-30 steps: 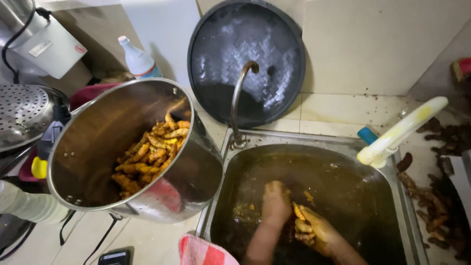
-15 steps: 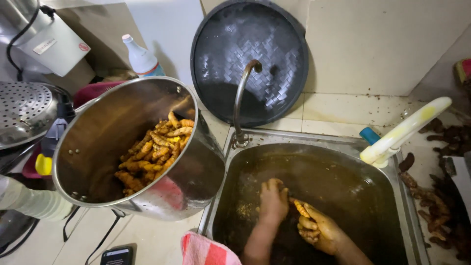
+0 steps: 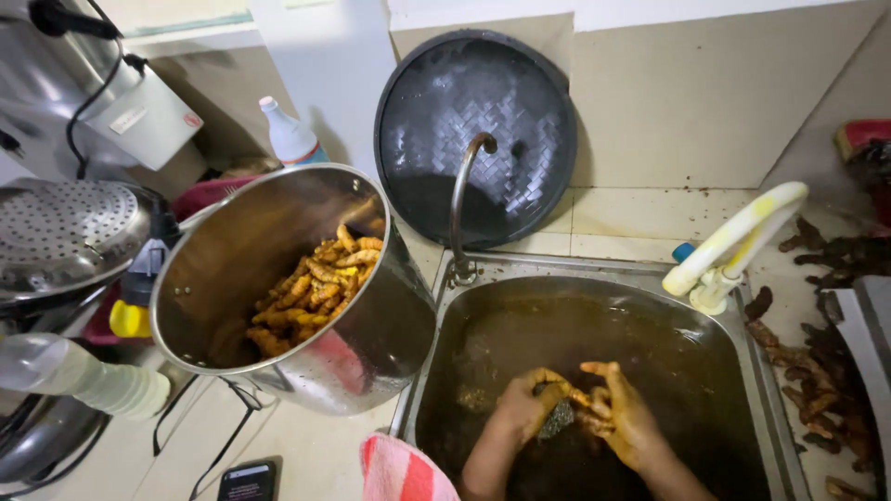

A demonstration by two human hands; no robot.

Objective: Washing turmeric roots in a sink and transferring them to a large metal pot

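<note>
Head view, steeply down, near sink [image 3: 770, 390]

Orange-yellow roots [image 3: 311, 288] in silver pot [image 3: 371, 343], brown sink water [image 3: 557, 343], black lid [image 3: 483, 121] w/ woven pattern, red-white striped cloth [image 3: 399, 473]

— Any packages, labels or screens here?

— A white plastic bottle [image 3: 290, 133] with a red cap stands at eleven o'clock, behind the steel pot. At ten o'clock a white boxy container [image 3: 147, 116] carries a pale rectangular label [image 3: 128, 119] and a small round red sticker [image 3: 192, 120].

— And lower down?

— At eight o'clock a clear plastic bottle [image 3: 74, 376] lies on its side. At seven o'clock a dark phone [image 3: 247, 481] rests flat on the bench, its screen dim, with a few small marks.
</note>
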